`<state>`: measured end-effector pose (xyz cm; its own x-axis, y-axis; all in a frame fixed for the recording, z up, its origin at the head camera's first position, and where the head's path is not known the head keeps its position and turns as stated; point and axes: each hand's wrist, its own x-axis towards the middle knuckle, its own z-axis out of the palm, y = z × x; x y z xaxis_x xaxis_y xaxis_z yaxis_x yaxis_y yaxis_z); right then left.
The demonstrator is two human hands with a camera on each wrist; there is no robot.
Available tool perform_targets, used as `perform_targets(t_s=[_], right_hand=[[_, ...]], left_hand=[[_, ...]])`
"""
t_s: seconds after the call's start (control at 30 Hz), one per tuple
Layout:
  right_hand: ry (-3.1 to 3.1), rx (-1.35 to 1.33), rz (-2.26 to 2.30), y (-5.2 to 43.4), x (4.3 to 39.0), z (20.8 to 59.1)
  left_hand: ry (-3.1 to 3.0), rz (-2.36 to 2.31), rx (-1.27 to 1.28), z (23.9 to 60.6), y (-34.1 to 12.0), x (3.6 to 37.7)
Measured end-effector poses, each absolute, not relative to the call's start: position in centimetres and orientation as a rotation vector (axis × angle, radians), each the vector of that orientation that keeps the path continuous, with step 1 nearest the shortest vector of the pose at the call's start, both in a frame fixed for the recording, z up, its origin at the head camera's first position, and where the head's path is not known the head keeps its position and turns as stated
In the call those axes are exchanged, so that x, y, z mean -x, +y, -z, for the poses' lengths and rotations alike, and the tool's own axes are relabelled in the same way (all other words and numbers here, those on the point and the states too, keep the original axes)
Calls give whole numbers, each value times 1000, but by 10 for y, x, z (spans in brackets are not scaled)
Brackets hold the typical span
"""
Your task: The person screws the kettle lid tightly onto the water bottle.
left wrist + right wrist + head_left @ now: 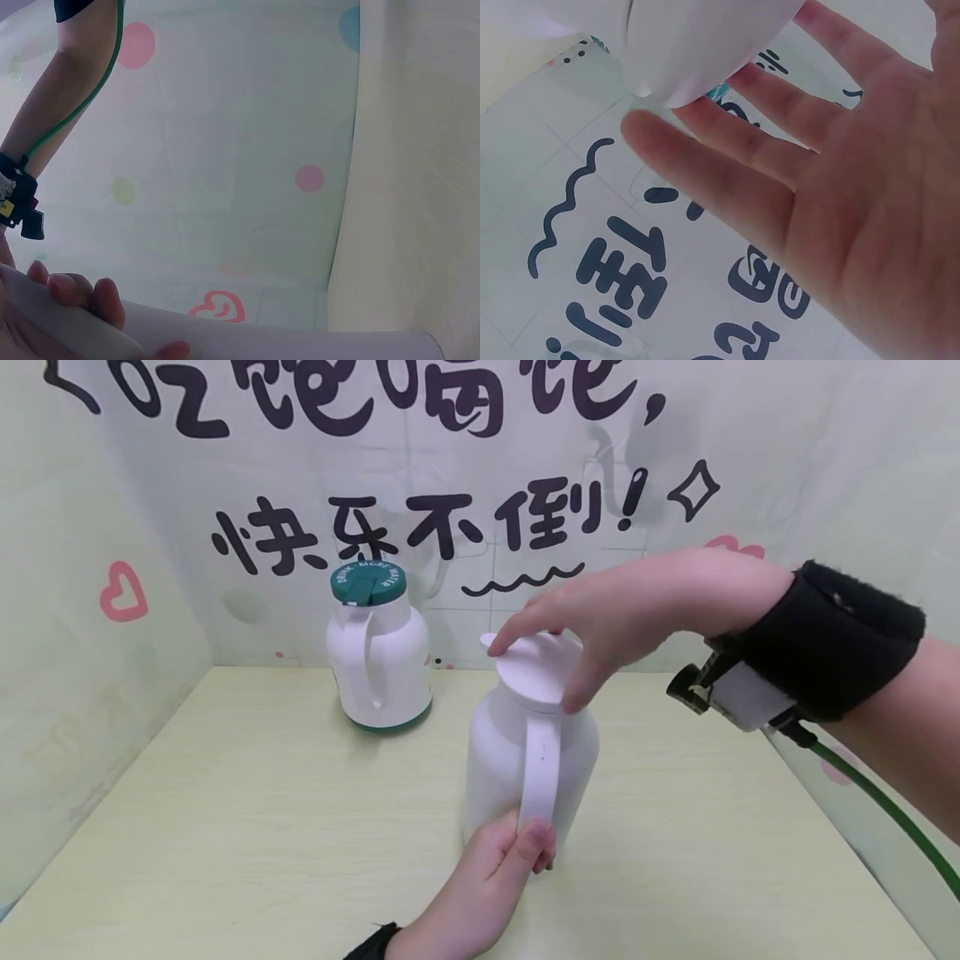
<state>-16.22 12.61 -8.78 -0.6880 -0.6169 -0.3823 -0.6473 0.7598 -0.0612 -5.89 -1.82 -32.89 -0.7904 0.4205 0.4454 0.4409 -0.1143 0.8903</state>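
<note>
A white jug (498, 760) with a white lid (536, 672) stands upright on the pale wooden table (247, 827), right of the middle. My left hand (517, 852) grips the lower end of the jug's handle (540, 768), thumb in front. In the left wrist view, its fingers (79, 292) curl over the white handle. My right hand (570, 635) lies over the lid, fingers fairly straight, thumb against the lid's near edge. In the right wrist view, the palm (840, 210) faces the camera and the lid (697, 45) touches the fingertips.
A second white jug (382, 668) with a green lid (367, 583) stands at the back of the table, left of the held one. Printed fabric walls close in the back and both sides. A green cable (885, 810) trails from my right wrist strap.
</note>
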Motion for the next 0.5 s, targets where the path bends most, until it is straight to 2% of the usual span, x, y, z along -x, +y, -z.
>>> perform_targets(t_s=[0.5], right_hand=[[2612,853,-118,118,162,86]], left_hand=[[-2103,2100,995,328,-18,57]])
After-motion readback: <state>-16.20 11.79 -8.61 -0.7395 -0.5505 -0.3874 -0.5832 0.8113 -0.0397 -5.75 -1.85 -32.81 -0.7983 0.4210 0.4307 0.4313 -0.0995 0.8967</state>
